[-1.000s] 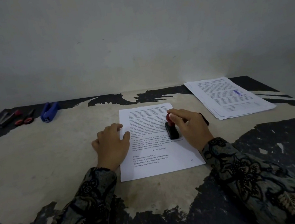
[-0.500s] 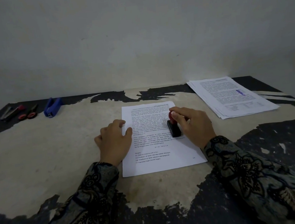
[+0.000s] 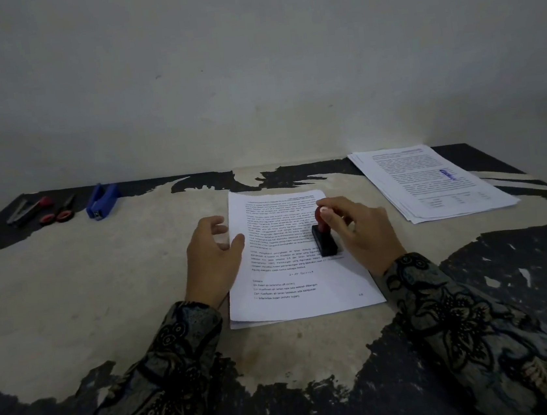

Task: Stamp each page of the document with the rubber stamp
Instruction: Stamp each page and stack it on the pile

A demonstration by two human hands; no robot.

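Since the earlier frame, the left hand [image 3: 215, 258] has been lifted slightly, its fingers now loosely curled and apart at the left edge of the white printed page [image 3: 293, 273]. The red-knobbed black rubber stamp [image 3: 324, 237] is pinched by the right hand [image 3: 360, 231] and stands on the page's right half. A stamped paper stack [image 3: 429, 182] is seen far right on the worn black table [image 3: 105, 294]

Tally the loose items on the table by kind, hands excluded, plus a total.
Paper stacks: 2, the front stack under the hands and the far-right stack
Rubber stamp: 1, gripped by the right hand, base on the front stack
Blue stapler: 1
Red-handled scissors: 1
Grey and red tool: 1, kind unclear
Total: 6
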